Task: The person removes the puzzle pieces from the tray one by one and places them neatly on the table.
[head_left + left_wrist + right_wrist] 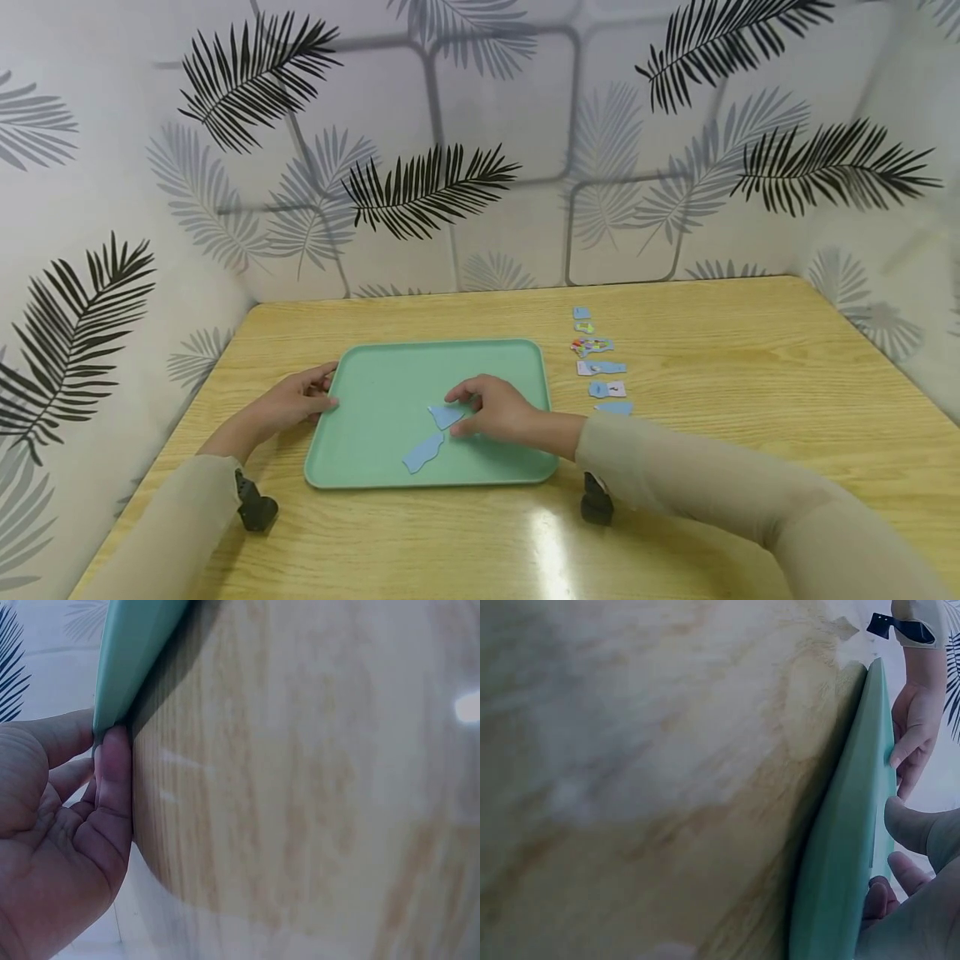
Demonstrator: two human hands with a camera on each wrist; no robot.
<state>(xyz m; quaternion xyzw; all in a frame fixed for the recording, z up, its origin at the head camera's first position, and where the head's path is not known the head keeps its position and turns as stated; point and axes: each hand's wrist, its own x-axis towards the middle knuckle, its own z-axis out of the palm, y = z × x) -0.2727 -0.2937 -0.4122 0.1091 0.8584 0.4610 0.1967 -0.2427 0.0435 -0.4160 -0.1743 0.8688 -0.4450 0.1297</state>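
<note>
A mint-green tray (pixel 367 383) lies on the wooden table, with two flat light-blue puzzle pieces on it. The left hand (pixel 292 400) grips the tray's left rim; in the left wrist view its fingers meet the tray's edge. Over the tray's middle, the right hand (pixel 501 410) is held with thumb and fingers apart. Its fingertips lie around the right side of the upper puzzle piece (pixel 446 416); whether they touch it I cannot tell. Just below and left of that piece is the lower puzzle piece (pixel 423 452), its long side wavy. The right wrist view hides both pieces behind the tray's rim.
Right of the tray, several small puzzle pieces form a column on the table (pixel 720 358), among them a multicoloured piece (pixel 592 346) and a blue-and-white piece (pixel 606 389). The nearest blue piece (pixel 615 408) is partly hidden by the right sleeve. A leaf-patterned wall covering (pixel 510 233) stands behind.
</note>
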